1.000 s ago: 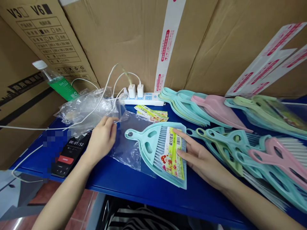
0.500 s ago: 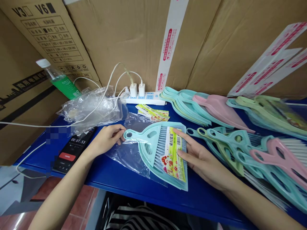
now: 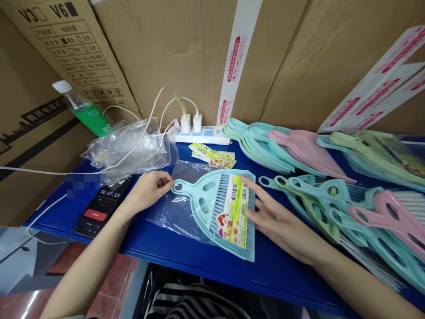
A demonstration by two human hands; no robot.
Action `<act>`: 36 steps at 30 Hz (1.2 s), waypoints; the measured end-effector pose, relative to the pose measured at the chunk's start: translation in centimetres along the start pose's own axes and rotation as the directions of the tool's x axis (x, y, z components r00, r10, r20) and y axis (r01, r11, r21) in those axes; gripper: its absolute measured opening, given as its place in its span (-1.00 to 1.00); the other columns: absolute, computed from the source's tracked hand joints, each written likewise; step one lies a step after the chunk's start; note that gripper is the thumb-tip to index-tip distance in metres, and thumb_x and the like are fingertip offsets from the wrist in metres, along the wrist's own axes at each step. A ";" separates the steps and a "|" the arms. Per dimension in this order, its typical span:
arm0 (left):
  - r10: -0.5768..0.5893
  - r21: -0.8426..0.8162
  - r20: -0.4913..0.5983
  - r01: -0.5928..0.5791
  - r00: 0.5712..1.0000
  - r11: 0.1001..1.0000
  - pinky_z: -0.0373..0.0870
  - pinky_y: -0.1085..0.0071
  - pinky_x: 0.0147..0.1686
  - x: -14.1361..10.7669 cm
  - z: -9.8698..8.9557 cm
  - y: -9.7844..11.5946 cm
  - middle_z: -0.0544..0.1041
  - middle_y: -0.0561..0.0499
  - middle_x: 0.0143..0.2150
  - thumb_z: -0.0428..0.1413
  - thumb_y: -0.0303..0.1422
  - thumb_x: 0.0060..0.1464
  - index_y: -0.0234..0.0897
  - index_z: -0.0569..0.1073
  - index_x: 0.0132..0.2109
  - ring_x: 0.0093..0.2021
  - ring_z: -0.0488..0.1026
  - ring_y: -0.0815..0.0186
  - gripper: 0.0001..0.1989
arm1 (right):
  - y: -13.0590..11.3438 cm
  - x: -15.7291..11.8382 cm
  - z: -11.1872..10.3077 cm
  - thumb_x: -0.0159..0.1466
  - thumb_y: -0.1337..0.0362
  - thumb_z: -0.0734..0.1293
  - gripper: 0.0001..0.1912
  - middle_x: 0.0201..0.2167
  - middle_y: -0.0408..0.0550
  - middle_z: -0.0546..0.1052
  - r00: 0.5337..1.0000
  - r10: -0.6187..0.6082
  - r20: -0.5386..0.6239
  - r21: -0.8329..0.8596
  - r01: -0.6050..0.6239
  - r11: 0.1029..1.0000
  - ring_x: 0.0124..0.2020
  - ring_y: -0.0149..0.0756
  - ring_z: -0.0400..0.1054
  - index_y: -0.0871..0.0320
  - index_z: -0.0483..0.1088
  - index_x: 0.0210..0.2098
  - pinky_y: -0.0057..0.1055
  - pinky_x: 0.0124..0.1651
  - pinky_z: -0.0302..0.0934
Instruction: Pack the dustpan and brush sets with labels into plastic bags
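Bringing left hand to the handle end is what's changed; dustpan also slid slightly left, so both ends now have fingers on them. Left fingertips pinched, on handle or clear bag, can't tell which. Right hand spread at the wide edge, firmness unclear. Dustpan's on the blue table: smooth aqua plastic, fan-shaped, brush nested, fine bristles, printed card; bag thin, crinkly.

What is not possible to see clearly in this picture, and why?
Head view:
Left hand: its curled fingers hide whether they pinch the plastic bag.
Pink brush: cut off by the right edge.
Label cards: the top one partly hides those below.
Phone: its smallest lettering is unreadable at this size.
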State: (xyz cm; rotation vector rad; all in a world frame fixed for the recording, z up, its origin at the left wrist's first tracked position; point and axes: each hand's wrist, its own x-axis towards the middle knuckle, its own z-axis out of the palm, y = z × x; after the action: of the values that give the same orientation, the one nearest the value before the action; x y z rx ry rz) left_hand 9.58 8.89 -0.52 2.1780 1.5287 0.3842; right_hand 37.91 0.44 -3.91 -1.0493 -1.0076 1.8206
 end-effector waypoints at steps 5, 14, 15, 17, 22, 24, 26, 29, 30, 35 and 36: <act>-0.043 0.110 -0.081 0.051 0.996 0.993 0.21 0.47 -0.48 -0.1 -0.5 0.2 0.46 0.10 -0.58 -0.01 -0.27 0.03 -0.23 0.44 -0.46 -0.55 0.36 0.36 -0.79 | -0.1 0.0 -0.1 0.20 0.00 0.39 -0.34 0.34 0.01 0.20 1.000 -0.016 0.018 -0.065 0.017 0.998 0.26 -0.05 0.19 -0.11 0.20 0.26 -0.04 0.21 0.17; -0.132 0.267 -0.134 0.164 0.982 0.950 0.22 0.45 -0.47 -0.4 -1.5 -0.1 0.48 0.09 -0.55 -0.03 -0.35 0.00 -0.19 0.44 -0.38 -0.54 0.40 0.32 -0.85 | 0.1 -0.1 -0.2 0.17 -0.02 0.42 -0.38 0.29 0.06 0.26 1.000 -0.014 -0.009 -0.106 0.013 0.994 0.17 -0.02 0.31 -0.09 0.30 0.19 0.05 0.22 0.16; -0.127 0.278 -0.142 0.163 0.982 0.947 0.22 0.45 -0.47 -0.4 -1.6 -0.2 0.49 0.09 -0.53 -0.03 -0.34 0.01 -0.19 0.45 -0.35 -0.54 0.41 0.31 -0.84 | 0.1 -0.1 -0.2 0.17 -0.02 0.42 -0.38 0.29 0.07 0.26 1.000 -0.013 -0.011 -0.105 0.012 0.994 0.17 0.00 0.31 -0.10 0.30 0.19 0.06 0.22 0.15; -0.119 0.309 -0.151 0.162 0.981 0.937 0.24 0.45 -0.46 -0.4 -1.7 -0.4 0.51 0.08 -0.50 -0.04 -0.33 0.03 -0.18 0.47 -0.30 -0.53 0.42 0.31 -0.81 | 0.1 -0.2 -0.2 0.17 -0.03 0.41 -0.39 0.28 0.07 0.27 1.000 -0.013 -0.014 -0.101 0.011 0.995 0.18 0.02 0.30 -0.10 0.31 0.19 0.10 0.22 0.13; -0.151 0.414 -0.187 0.218 0.971 0.884 0.25 0.42 -0.46 -0.6 -1.9 -0.7 0.58 0.02 -0.39 -0.06 -0.35 0.07 -0.16 0.49 -0.22 -0.42 0.50 0.22 -0.77 | -0.2 -0.2 0.1 0.09 -0.05 0.47 -0.36 0.25 0.09 0.30 0.999 -0.023 -0.023 -0.080 0.021 0.997 0.15 0.03 0.34 -0.08 0.36 0.14 0.09 0.23 0.12; -0.163 0.449 -0.214 0.245 0.963 0.860 0.26 0.40 -0.45 -0.7 -2.0 -0.8 0.60 -0.02 -0.34 -0.06 -0.36 0.08 -0.16 0.50 -0.19 -0.37 0.53 0.17 -0.75 | -0.3 -0.3 0.1 0.11 -0.06 0.45 -0.37 0.25 0.10 0.30 1.000 -0.020 -0.023 -0.079 0.018 0.997 0.15 0.02 0.34 -0.07 0.36 0.14 0.08 0.22 0.13; -0.164 0.479 -0.235 0.261 0.958 0.838 0.27 0.38 -0.46 -0.7 -2.0 -0.9 0.61 -0.05 -0.31 -0.07 -0.37 0.10 -0.17 0.50 -0.17 -0.36 0.53 0.14 -0.74 | -0.3 -0.3 0.1 0.14 -0.07 0.43 -0.38 0.26 0.10 0.29 1.000 -0.021 -0.019 -0.090 0.019 0.996 0.15 0.03 0.33 -0.08 0.35 0.15 0.10 0.22 0.13; -0.140 0.532 -0.254 0.259 0.957 0.806 0.27 0.39 -0.49 -0.8 -1.9 -0.9 0.62 -0.07 -0.27 -0.07 -0.38 0.11 -0.16 0.50 -0.17 -0.33 0.55 0.11 -0.74 | -0.2 -0.3 0.0 0.14 -0.08 0.42 -0.36 0.26 0.11 0.29 0.999 -0.031 -0.010 -0.111 0.029 0.993 0.15 0.04 0.34 -0.08 0.33 0.17 0.10 0.21 0.14; -0.137 0.545 -0.258 0.261 0.956 0.797 0.26 0.39 -0.50 -0.8 -1.9 -0.8 0.62 -0.07 -0.25 -0.07 -0.39 0.12 -0.16 0.50 -0.17 -0.32 0.55 0.10 -0.74 | -0.2 -0.3 0.0 0.15 -0.09 0.41 -0.35 0.26 0.12 0.29 0.999 -0.034 -0.006 -0.115 0.033 0.993 0.14 0.03 0.34 -0.09 0.31 0.18 0.10 0.21 0.14; -0.182 0.521 -0.228 0.278 0.956 0.807 0.28 0.35 -0.47 -0.7 -1.6 -0.5 0.58 -0.14 -0.12 -0.14 -0.44 0.15 -0.19 0.50 -0.07 -0.25 0.56 0.05 -0.65 | -0.1 -0.3 -0.1 0.17 -0.05 0.41 -0.33 0.25 0.11 0.29 0.999 -0.041 0.001 -0.146 0.041 0.988 0.13 0.00 0.36 -0.11 0.24 0.22 0.07 0.21 0.15; -0.180 0.514 -0.212 0.266 0.961 0.816 0.29 0.35 -0.45 -0.7 -1.6 -0.5 0.57 -0.13 -0.10 -0.16 -0.46 0.15 -0.17 0.50 -0.05 -0.25 0.56 0.06 -0.61 | 0.0 -0.3 -0.2 0.17 -0.04 0.41 -0.33 0.25 0.11 0.28 0.999 -0.046 0.003 -0.153 0.046 0.987 0.13 0.00 0.36 -0.11 0.23 0.23 0.07 0.21 0.15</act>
State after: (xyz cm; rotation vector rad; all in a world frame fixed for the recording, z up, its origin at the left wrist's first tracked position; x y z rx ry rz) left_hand 8.15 8.68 0.60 2.3658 2.1683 0.0362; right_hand 38.17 0.24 -3.84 -1.1083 -1.1775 1.7277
